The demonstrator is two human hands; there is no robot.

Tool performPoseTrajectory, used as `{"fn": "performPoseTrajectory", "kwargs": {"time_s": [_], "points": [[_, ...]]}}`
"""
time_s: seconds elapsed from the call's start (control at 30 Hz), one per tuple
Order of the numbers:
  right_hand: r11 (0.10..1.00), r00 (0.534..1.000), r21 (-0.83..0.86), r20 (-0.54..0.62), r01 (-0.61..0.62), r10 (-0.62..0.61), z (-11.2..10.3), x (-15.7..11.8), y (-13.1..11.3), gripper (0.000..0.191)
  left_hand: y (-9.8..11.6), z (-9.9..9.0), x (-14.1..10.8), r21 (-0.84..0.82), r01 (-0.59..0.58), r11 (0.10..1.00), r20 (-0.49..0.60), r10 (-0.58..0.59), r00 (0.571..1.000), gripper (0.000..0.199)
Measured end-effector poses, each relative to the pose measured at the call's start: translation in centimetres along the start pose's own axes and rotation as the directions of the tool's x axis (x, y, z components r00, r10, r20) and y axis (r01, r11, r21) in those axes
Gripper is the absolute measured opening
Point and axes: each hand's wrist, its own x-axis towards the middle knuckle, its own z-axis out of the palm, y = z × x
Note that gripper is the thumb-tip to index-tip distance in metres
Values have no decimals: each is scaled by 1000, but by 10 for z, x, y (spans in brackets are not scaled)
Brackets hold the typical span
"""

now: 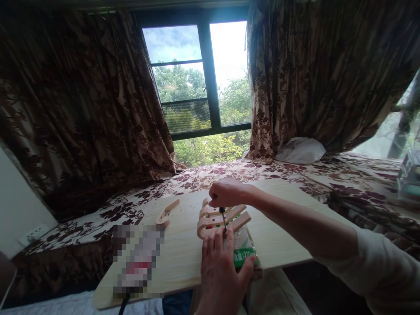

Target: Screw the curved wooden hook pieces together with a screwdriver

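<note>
My right hand (pixel 226 192) is closed in a fist over the top of a screwdriver (pixel 223 217), its handle mostly hidden. The thin shaft points down to a curved wooden piece (pixel 205 232). My left hand (pixel 218 264) steadies that piece, fingertips on it close to the screwdriver's tip and thumb spread to the right. Several such J-shaped wooden pieces lie side by side there, on top of a green and white packet (pixel 243 256). Another loose curved wooden piece (pixel 166 213) rests to the left on the board, with small dark bits beside it.
The pale wooden tabletop (pixel 278 232) carries a pixel-blurred object (pixel 139 262) at left, with a black cord (pixel 124 304). Behind it spreads a flower-patterned cloth (pixel 203 175) below the window. A white bag (pixel 300 150) and a clear plastic box (pixel 408 177) stand at right.
</note>
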Motion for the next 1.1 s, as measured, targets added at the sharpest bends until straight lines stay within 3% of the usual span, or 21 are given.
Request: {"fn": "performPoseTrajectory", "kwargs": {"time_s": [0.2, 0.3, 0.5, 0.63, 0.87, 0.97, 1.1], "points": [[997, 988, 50, 141, -64, 56, 7, 9, 19, 33, -11, 3, 0, 28, -72, 997, 30, 72, 997, 67], [997, 990, 50, 131, -59, 51, 6, 5, 22, 29, -16, 6, -1, 61, -111, 992, 4, 111, 994, 66], [997, 996, 10, 39, 78, -79, -17, -10, 9, 35, -16, 8, -2, 86, -126, 988, -38, 130, 991, 66], [984, 984, 1, 42, 176, -175, -19, -16, 0, 23, -9, 7, -2, 43, -75, 996, -88, 79, 993, 67], [997, 998, -81, -67, 17, -23, 3, -5, -8, 28, -8, 5, -1, 33, -51, 998, -48, 52, 997, 70], [994, 996, -94, -84, -47, 39, 1, -2, -6, 31, -15, 7, -1, 68, -102, 993, -32, 104, 994, 70], [998, 1000, -54, 0, 23, -23, -12, -13, 1, 31, -20, 11, -2, 113, -140, 984, -47, 146, 988, 69]]}}
